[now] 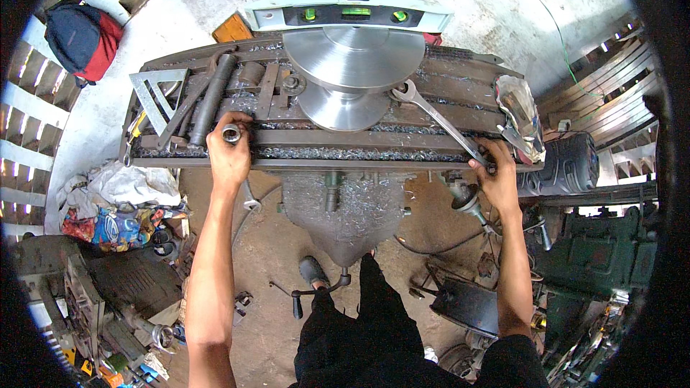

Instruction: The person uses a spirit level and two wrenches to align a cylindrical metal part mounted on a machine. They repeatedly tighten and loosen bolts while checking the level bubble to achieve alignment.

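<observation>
My left hand is closed around a hollow round metal piece, its open end facing up, at the front left edge of a slotted machine table. My right hand has its fingers closed on the near end of a long combination wrench. The wrench lies slanted over the table, its far end beside a shiny spool-shaped metal part. Across the top of that part rests a pale spirit level with green vials. My fingers partly hide the hollow piece and the wrench's near end.
Left on the table lie a set square, a dark metal bar and a small bolted clamp. Metal shavings fill the slots. A crumpled bag sits at the right end. Below, a crank handle sticks out near my legs.
</observation>
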Available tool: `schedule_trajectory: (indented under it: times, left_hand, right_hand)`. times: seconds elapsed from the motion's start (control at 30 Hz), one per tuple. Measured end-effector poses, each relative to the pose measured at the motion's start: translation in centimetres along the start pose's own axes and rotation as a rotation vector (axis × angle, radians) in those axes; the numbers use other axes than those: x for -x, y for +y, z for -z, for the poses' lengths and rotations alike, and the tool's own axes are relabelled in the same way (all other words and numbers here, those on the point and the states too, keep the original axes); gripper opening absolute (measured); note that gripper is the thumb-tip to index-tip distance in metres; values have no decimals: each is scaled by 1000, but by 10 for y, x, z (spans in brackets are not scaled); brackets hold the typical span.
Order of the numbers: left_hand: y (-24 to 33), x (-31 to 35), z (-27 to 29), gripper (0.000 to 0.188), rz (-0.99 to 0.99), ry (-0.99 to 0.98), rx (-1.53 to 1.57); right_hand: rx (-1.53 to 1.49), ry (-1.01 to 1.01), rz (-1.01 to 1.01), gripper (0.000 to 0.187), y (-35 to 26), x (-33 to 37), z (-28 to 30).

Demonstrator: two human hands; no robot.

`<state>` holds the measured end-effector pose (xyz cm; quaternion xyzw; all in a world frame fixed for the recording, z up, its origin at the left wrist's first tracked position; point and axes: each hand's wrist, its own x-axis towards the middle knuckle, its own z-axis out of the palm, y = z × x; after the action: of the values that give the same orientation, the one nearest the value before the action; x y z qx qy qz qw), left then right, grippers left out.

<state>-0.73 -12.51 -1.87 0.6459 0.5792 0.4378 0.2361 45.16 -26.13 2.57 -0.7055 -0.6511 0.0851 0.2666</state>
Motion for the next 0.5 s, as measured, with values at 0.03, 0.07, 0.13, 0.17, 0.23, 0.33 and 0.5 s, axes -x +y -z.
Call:
schedule_trajectory:
  times: [0.03, 0.07, 0.13, 0.17, 0.23, 0.33, 0.5]
  left_hand:
    - [0, 0, 1, 19, 24, -22, -12]
    - [0, 0, 1, 20, 17, -14, -10]
    - [0, 0, 1, 21, 3, -3, -22]
    - [0, 0, 1, 22, -3, 0, -8]
    - [0, -1, 0, 23, -39, 15, 8]
    - [0, -1, 0, 23, -28, 15, -15]
    - [1, 0, 1, 23, 20, -3, 2]
  right_hand:
    - [-1, -4, -1, 40, 0, 0, -1]
    - [-1, -7, -3, 39, 1, 0, -1]
    - [-4, -9, 5, 37, 4, -1, -3]
    - [-8, -9, 18, 36, 5, -1, -4]
    - [-24, -6, 19, 34, 7, -1, -6]
    - [-40, 1, -10, 31, 7, 0, -7]
    - [-38, -2, -43, 31, 2, 1, -5]
